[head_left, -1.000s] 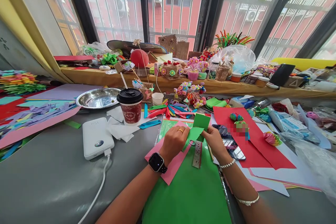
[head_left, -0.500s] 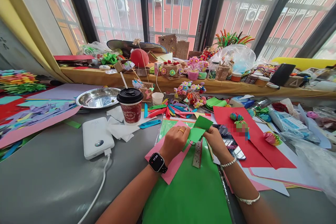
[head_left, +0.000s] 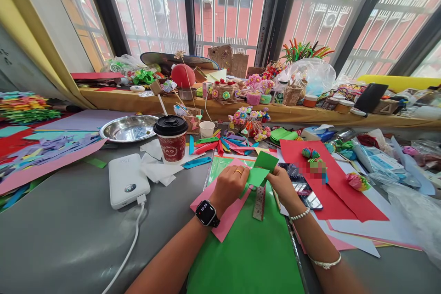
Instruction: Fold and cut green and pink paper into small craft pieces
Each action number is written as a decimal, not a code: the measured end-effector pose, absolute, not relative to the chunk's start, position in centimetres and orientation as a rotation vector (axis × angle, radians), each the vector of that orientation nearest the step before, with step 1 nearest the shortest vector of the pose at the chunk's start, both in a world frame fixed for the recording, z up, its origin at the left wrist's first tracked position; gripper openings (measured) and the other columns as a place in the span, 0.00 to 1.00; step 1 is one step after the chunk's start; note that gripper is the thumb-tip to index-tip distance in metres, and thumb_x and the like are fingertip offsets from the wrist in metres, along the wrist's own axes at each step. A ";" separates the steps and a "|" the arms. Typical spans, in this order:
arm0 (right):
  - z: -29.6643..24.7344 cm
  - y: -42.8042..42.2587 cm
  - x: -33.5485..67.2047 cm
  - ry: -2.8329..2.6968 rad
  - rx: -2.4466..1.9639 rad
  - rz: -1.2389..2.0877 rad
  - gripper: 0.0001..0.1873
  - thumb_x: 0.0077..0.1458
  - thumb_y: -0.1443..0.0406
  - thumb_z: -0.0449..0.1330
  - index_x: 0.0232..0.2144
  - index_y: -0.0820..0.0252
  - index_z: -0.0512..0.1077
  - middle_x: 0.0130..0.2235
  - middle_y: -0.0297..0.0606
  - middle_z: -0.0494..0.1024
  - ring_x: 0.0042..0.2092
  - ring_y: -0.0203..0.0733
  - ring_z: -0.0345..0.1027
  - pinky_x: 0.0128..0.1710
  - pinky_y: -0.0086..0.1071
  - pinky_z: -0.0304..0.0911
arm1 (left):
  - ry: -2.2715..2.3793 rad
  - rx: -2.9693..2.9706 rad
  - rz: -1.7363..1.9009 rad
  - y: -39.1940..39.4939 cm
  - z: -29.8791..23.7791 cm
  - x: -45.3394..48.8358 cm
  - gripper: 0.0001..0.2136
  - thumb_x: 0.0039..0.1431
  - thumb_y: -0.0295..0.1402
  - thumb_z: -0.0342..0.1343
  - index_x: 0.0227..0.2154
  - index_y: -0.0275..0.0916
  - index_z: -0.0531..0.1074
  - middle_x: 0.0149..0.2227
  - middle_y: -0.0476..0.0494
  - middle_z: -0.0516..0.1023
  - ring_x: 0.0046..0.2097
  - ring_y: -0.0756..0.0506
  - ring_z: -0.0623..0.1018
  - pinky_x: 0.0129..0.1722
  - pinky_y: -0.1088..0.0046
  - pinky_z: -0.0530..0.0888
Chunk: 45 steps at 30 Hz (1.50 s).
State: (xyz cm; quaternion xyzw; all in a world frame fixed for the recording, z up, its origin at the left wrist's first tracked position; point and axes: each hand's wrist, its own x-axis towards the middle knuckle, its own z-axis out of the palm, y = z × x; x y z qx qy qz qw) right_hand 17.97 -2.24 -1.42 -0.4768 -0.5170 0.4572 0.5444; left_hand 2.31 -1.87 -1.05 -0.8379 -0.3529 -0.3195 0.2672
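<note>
Both hands hold one small folded piece of green paper [head_left: 261, 170] just above the table. My left hand [head_left: 230, 185], with a ring and a smartwatch at the wrist, pinches its left edge. My right hand [head_left: 283, 184], with a bead bracelet, pinches its right side. Under the hands lie a large green sheet [head_left: 248, 252], a pink sheet [head_left: 227, 218] and a short ruler [head_left: 259, 203]. A phone [head_left: 303, 188] lies just right of my right hand on red paper [head_left: 339, 197].
A white power bank [head_left: 127, 180] with its cable sits to the left, beside a lidded red coffee cup [head_left: 171, 138] and a steel dish [head_left: 129, 128]. Coloured paper strips [head_left: 220, 145] and paper flowers [head_left: 250, 121] crowd the far side. Plastic bags [head_left: 413, 202] lie right.
The upper flap of the green paper has tipped down and to the right between the hands. The watch face has lit up. The hands stay in place.
</note>
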 end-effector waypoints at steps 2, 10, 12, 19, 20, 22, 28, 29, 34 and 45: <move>-1.4 -2.2 17.9 -1.221 -1.137 1.088 0.08 0.38 0.63 0.59 0.22 0.63 0.72 0.22 0.33 0.74 0.24 0.36 0.63 0.24 0.28 0.55 | -0.958 -2.265 -0.851 -1.9 -1.1 2.3 0.05 0.52 0.23 0.46 0.29 0.36 0.65 0.24 0.48 0.71 0.27 0.48 0.70 0.27 0.73 0.65; -1.3 -2.2 17.8 -1.214 -1.120 1.076 0.10 0.38 0.64 0.60 0.26 0.63 0.74 0.24 0.34 0.75 0.27 0.37 0.64 0.26 0.28 0.57 | -0.952 -2.262 -0.842 -2.0 -1.0 2.3 0.05 0.52 0.23 0.46 0.29 0.35 0.65 0.24 0.48 0.70 0.27 0.48 0.70 0.26 0.73 0.64; -1.3 -2.2 17.9 -1.214 -1.126 1.070 0.10 0.38 0.64 0.60 0.27 0.63 0.74 0.25 0.35 0.76 0.27 0.38 0.65 0.27 0.29 0.58 | -0.947 -2.256 -0.843 -2.0 -1.0 2.3 0.04 0.52 0.24 0.46 0.30 0.35 0.65 0.24 0.48 0.70 0.28 0.48 0.70 0.26 0.73 0.64; -1.3 -2.3 17.9 -1.200 -1.130 1.070 0.11 0.37 0.63 0.60 0.27 0.63 0.74 0.25 0.35 0.76 0.27 0.38 0.66 0.26 0.29 0.59 | -0.946 -2.287 -0.815 -2.2 -1.0 2.5 0.06 0.54 0.24 0.44 0.30 0.35 0.65 0.25 0.47 0.70 0.28 0.48 0.70 0.26 0.73 0.65; -1.3 -2.3 17.9 -1.189 -1.132 1.074 0.11 0.37 0.63 0.60 0.27 0.63 0.74 0.25 0.35 0.76 0.27 0.38 0.66 0.27 0.29 0.59 | -0.950 -2.290 -0.814 -2.2 -1.0 2.5 0.05 0.54 0.24 0.44 0.30 0.35 0.65 0.25 0.47 0.70 0.28 0.48 0.70 0.26 0.73 0.65; -1.2 -2.3 17.8 -1.170 -1.143 1.081 0.12 0.37 0.63 0.61 0.27 0.63 0.74 0.25 0.35 0.76 0.27 0.38 0.66 0.26 0.29 0.59 | -0.958 -2.290 -0.815 -2.2 -1.1 2.5 0.05 0.53 0.25 0.44 0.30 0.35 0.65 0.25 0.47 0.70 0.28 0.48 0.70 0.26 0.73 0.64; -1.2 -2.3 17.8 -1.137 -1.132 1.101 0.13 0.36 0.60 0.61 0.27 0.61 0.74 0.26 0.35 0.76 0.27 0.39 0.67 0.27 0.30 0.60 | -0.952 -2.278 -0.856 -2.1 -1.1 2.4 0.06 0.52 0.22 0.45 0.30 0.36 0.65 0.25 0.47 0.71 0.28 0.48 0.70 0.26 0.72 0.64; -1.3 -2.3 17.7 -1.132 -1.131 1.096 0.13 0.36 0.60 0.62 0.27 0.61 0.73 0.26 0.35 0.77 0.28 0.40 0.67 0.27 0.30 0.61 | -0.952 -2.276 -0.870 -2.1 -1.1 2.4 0.06 0.52 0.22 0.45 0.30 0.36 0.65 0.25 0.47 0.71 0.28 0.48 0.70 0.26 0.72 0.64; -1.4 -2.3 17.7 -1.126 -1.149 1.062 0.15 0.35 0.57 0.61 0.24 0.62 0.73 0.26 0.37 0.76 0.28 0.42 0.68 0.26 0.31 0.61 | -0.970 -2.282 -0.924 -2.0 -1.0 2.4 0.07 0.51 0.22 0.44 0.30 0.36 0.66 0.25 0.47 0.71 0.27 0.48 0.70 0.25 0.72 0.64; -0.9 -2.5 17.7 -1.199 -1.138 1.088 0.15 0.38 0.59 0.61 0.29 0.62 0.72 0.31 0.37 0.77 0.33 0.43 0.68 0.33 0.34 0.63 | -1.243 -2.393 -1.128 -1.6 -1.3 2.3 0.04 0.52 0.31 0.49 0.30 0.39 0.67 0.25 0.50 0.73 0.28 0.50 0.71 0.25 0.75 0.64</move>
